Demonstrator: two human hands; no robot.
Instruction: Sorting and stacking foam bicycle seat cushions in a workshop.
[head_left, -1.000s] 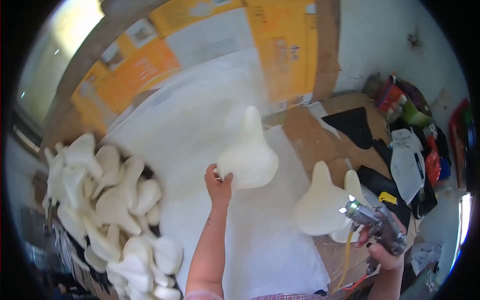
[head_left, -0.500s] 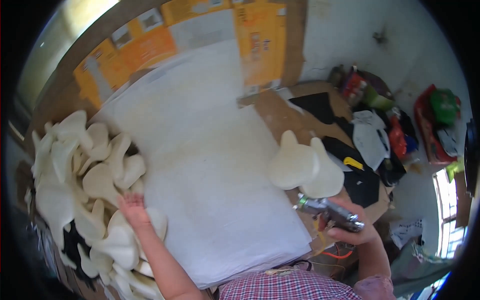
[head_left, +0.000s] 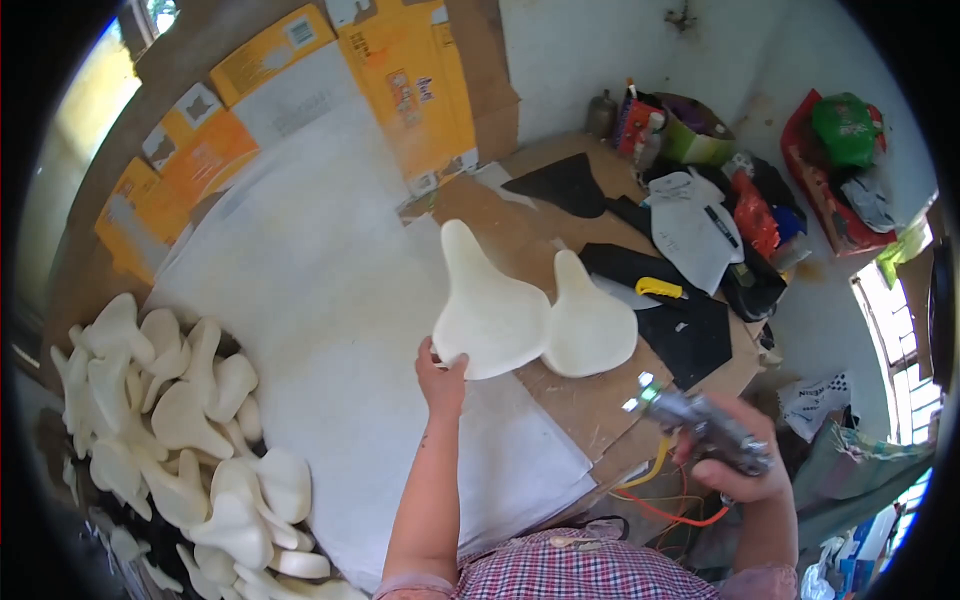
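Small workshop, indicated by the spray gun [head_left: 715, 432] in the right hand [head_left: 750, 455], pale saddle forms [head_left: 187, 420] heaped left of the left hand [head_left: 441, 382], the sheet-covered worktop [head_left: 340, 390] beneath it, and, beyond the right hand, a cutter [head_left: 660, 289] among black pieces [head_left: 692, 345].

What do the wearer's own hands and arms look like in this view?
The left hand and right hand are ungloved, and both forearms are bare. Small dark marks show on the left forearm. Pinkish sleeves end above; the shirt is red, white and dark-blue checked.
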